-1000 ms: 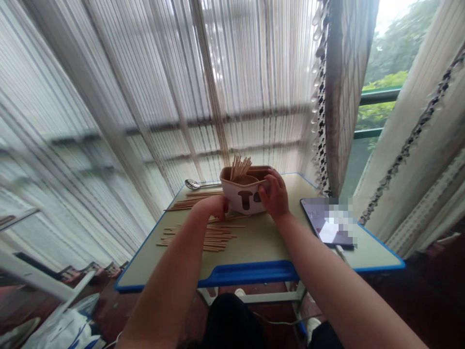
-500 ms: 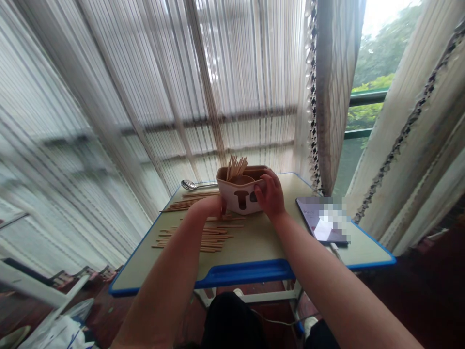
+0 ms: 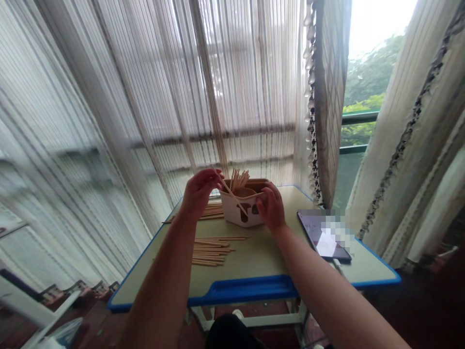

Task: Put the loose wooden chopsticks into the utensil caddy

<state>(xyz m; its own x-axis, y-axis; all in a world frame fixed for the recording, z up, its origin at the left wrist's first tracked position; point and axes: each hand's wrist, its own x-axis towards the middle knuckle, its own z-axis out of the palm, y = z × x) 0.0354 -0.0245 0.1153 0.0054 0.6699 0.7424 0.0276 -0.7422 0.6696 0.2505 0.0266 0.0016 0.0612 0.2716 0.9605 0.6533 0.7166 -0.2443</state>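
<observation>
At the centre of the frame, the left hand (image 3: pixel 201 191) is pinching a stick (image 3: pixel 236 199) near its upper end; its long axis is slanting down rightward before the box (image 3: pixel 232 215), whose right side the right hand (image 3: pixel 272 207) is clasping, fingers curled.

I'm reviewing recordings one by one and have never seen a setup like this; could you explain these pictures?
There is no machine here: a person works with two bare hands. Every view comes from one camera worn on the head, looking forward and down.

The left hand holds a thin stick near its upper end; it slants across the front of a pale container. The right hand grips that container's right side at the rim. A bunch of sticks stands inside. On the table, more sticks lie in two groups, with a tablet-like device at right.
</observation>
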